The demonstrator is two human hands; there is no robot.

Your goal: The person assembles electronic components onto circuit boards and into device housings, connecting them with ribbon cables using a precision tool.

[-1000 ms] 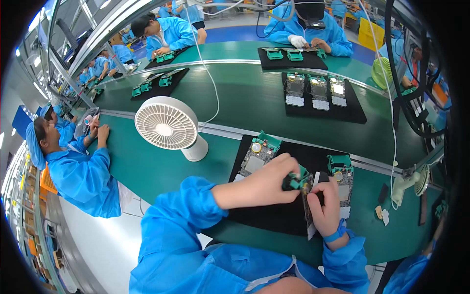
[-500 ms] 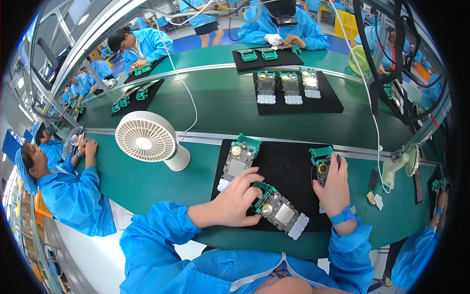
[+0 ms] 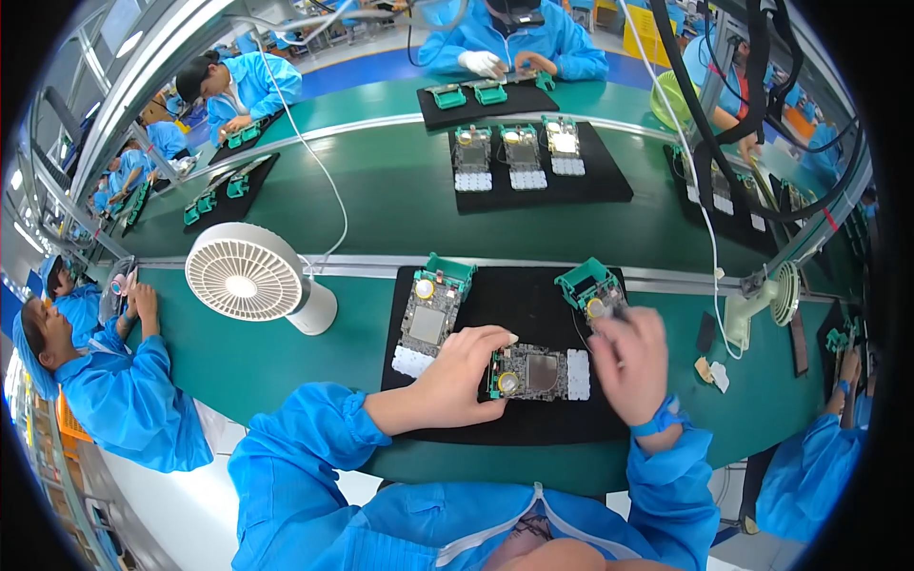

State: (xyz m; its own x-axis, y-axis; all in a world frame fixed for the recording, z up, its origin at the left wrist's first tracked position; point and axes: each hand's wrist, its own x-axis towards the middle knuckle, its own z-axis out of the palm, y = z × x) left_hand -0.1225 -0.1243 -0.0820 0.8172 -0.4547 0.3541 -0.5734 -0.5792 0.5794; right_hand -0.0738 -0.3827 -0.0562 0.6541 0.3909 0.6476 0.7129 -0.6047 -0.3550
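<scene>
My left hand (image 3: pixel 462 381) grips the left end of a circuit board (image 3: pixel 541 372), fingers and thumb closed round its green frame. This board lies crosswise on a black mat (image 3: pixel 509 295), its white pad to the right. Blurred by motion, my right hand (image 3: pixel 630 366) hovers by the lower end of a second circuit board (image 3: pixel 595 303) with a green frame, partly hiding it; I cannot make out what its fingers hold. Left of my left hand rests a third circuit board (image 3: pixel 426 322), tilted, with a green frame at its top and a white pad at its bottom.
A white fan (image 3: pixel 249 276) stands left of the mat; a small pale-green fan (image 3: pixel 769 305) is at the right. Scraps (image 3: pixel 712 373) lie near it. Beyond a metal rail, a green belt (image 3: pixel 381 209) carries black trays (image 3: pixel 543 195) of boards. Co-workers (image 3: pixel 514 43) sit around.
The board in my left hand has turned from slanted to nearly level. My right hand has drawn down off the right board, uncovering more of it. The whole view has shifted slightly.
</scene>
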